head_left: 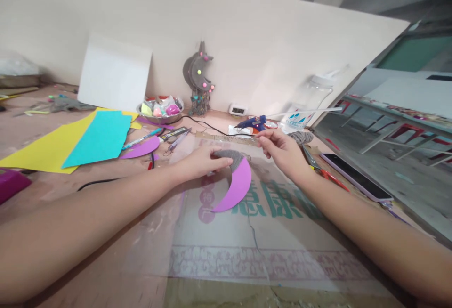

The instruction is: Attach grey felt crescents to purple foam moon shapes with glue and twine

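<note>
My left hand pinches a purple crescent-shaped foam or paper cutout by its upper end. Grey yarn is wrapped round that end; the lower part is bare purple. To the right, my right hand is raised with thumb and fingers drawn together, and what they hold, if anything, is too small to make out. Just beyond its fingertips lies a blue hot glue gun with a long white glue stick in its back. A thin grey strand trails on the printed plastic sheet below.
Scissors, a phone and a yarn bundle lie at right, near the table edge. A plastic bottle stands behind. At left are yellow and turquoise sheets, pens and a bowl. A moon ornament leans against the wall.
</note>
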Demonstrator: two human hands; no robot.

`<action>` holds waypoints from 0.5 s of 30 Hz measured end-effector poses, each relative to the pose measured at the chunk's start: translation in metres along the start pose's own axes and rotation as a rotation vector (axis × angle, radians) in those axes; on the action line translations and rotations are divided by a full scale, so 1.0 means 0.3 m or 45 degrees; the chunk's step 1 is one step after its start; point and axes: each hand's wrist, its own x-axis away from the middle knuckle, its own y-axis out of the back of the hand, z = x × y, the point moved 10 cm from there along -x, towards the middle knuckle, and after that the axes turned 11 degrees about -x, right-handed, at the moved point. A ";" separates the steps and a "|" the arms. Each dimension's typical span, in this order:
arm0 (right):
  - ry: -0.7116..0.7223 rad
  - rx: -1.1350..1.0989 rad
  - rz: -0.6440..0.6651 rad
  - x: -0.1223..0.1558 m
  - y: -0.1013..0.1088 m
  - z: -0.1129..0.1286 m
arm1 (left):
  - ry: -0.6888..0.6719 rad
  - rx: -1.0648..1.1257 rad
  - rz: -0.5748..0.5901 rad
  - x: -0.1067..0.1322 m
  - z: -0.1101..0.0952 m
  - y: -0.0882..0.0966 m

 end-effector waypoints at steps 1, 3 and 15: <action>0.014 0.085 0.030 -0.011 0.008 0.000 | 0.013 0.009 0.000 0.001 0.005 -0.002; 0.031 0.269 0.129 -0.025 0.004 -0.006 | 0.027 0.053 0.011 0.002 0.009 -0.008; 0.030 0.668 0.777 -0.097 -0.279 -0.011 | 0.090 0.178 0.071 0.004 0.023 -0.035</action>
